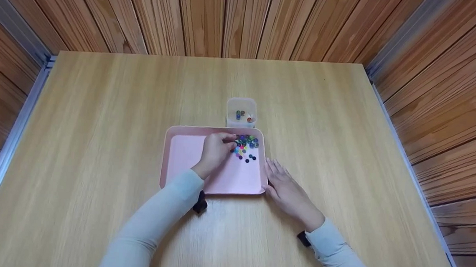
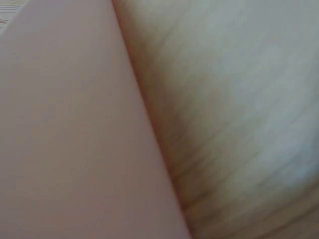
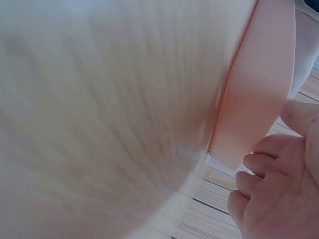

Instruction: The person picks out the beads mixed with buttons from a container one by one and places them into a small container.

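Observation:
My left hand [image 1: 213, 152] reaches over the pink tray [image 1: 186, 159], thumb and forefinger close together at the left edge of a cluster of small glass marbles [image 1: 246, 140]. I cannot tell whether a marble is between those fingertips. Smaller coloured beads [image 1: 242, 150] lie just below the marbles, with a few dark beads [image 1: 247, 160] nearer me. My right hand [image 1: 288, 191] lies beside the tray's right side, fingers extended and fingertips right at the rim. In the right wrist view, the right hand [image 3: 279, 184] shows next to the tray's outer wall [image 3: 254, 84]. The left wrist view misses the left hand.
Touching the tray's far side in the head view stands a small clear plastic container [image 1: 242, 104] with several marbles in it. The wooden table [image 1: 95, 140] extends around the tray, bounded by wood-plank walls [image 1: 204, 18] and metal rails [image 1: 411, 170].

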Demonstrator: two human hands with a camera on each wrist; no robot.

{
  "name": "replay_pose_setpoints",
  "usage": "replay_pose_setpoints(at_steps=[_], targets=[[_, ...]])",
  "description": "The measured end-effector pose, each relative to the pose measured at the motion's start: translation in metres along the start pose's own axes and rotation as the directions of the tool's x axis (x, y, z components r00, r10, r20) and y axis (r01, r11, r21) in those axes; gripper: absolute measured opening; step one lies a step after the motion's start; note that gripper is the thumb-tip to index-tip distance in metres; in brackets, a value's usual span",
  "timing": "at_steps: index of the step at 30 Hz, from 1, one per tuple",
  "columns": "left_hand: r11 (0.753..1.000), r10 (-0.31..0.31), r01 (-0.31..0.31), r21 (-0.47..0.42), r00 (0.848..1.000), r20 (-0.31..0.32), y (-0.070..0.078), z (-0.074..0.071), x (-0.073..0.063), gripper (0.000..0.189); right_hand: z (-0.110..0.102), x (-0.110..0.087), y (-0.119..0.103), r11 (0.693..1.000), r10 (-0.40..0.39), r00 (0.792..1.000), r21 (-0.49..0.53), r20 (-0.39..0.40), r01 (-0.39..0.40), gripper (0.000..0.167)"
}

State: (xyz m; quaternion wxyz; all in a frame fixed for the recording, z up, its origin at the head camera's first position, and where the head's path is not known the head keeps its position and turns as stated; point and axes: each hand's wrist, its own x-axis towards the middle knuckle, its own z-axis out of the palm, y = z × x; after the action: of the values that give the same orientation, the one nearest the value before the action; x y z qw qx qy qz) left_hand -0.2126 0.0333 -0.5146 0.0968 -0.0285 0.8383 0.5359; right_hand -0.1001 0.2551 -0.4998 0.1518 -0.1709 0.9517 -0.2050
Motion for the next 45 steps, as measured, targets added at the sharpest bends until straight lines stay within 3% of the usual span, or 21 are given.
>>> replay_pose_setpoints(at_steps=[6, 15, 21, 25, 27, 28, 30, 34, 36, 38, 40, 45], targets=[[0.999, 0.032, -0.032, 0.026, 0.999, 0.008, -0.003, 0.003, 0.002, 0.023, 0.001, 0.001, 0.000, 1.000, 0.006, 1.000, 0.000, -0.002, -0.006, 0.065], [0.998, -0.013, 0.013, 0.054, 1.000, -0.002, -0.001, 0.009, 0.003, 0.022, 0.002, 0.001, 0.002, 1.000, -0.012, 1.000, -0.002, -0.016, 0.012, 0.064], [0.997, 0.051, -0.048, 0.053, 0.997, -0.059, -0.001, 0.009, 0.005, 0.016, 0.003, 0.002, 0.004, 0.999, -0.044, 0.998, -0.012, -0.042, 0.044, 0.063], [0.991, -0.076, 0.069, -0.113, 0.995, -0.061, -0.003, -0.001, 0.006, 0.015, 0.004, 0.002, 0.003, 0.999, -0.038, 0.999, -0.008, -0.035, 0.038, 0.063], [0.964, -0.159, 0.146, -0.224, 0.986, -0.042, -0.004, -0.010, 0.006, 0.016, 0.004, 0.001, 0.002, 0.999, -0.032, 0.999, -0.001, -0.029, 0.032, 0.063], [0.935, -0.204, 0.188, -0.302, 0.979, -0.020, -0.004, -0.014, 0.006, 0.017, 0.004, 0.001, 0.002, 1.000, -0.025, 0.999, 0.000, -0.025, 0.025, 0.063], [0.856, -0.277, 0.263, -0.445, 0.960, 0.035, -0.003, -0.023, 0.006, 0.021, 0.003, 0.001, 0.002, 1.000, -0.016, 1.000, 0.002, -0.021, 0.016, 0.064], [0.662, -0.377, 0.368, -0.654, 0.916, 0.134, 0.004, -0.041, 0.009, 0.027, 0.002, 0.000, 0.002, 1.000, 0.003, 1.000, 0.001, -0.019, -0.003, 0.065], [0.597, -0.395, 0.381, -0.706, 0.906, 0.154, 0.010, -0.048, 0.011, 0.030, 0.002, 0.000, 0.002, 1.000, 0.007, 1.000, 0.000, -0.017, -0.007, 0.065], [0.559, -0.400, 0.384, -0.735, 0.901, 0.167, 0.017, -0.054, 0.013, 0.031, 0.001, -0.001, 0.002, 1.000, 0.013, 1.000, -0.003, -0.012, -0.013, 0.065], [0.540, -0.383, 0.370, -0.756, 0.908, 0.171, 0.024, -0.059, 0.016, 0.032, 0.001, -0.001, 0.001, 1.000, 0.014, 1.000, -0.006, -0.010, -0.014, 0.065], [0.552, -0.338, 0.319, -0.770, 0.930, 0.143, 0.036, -0.068, 0.022, 0.033, 0.002, 0.000, 0.000, 1.000, -0.003, 1.000, -0.007, -0.019, 0.003, 0.064]])
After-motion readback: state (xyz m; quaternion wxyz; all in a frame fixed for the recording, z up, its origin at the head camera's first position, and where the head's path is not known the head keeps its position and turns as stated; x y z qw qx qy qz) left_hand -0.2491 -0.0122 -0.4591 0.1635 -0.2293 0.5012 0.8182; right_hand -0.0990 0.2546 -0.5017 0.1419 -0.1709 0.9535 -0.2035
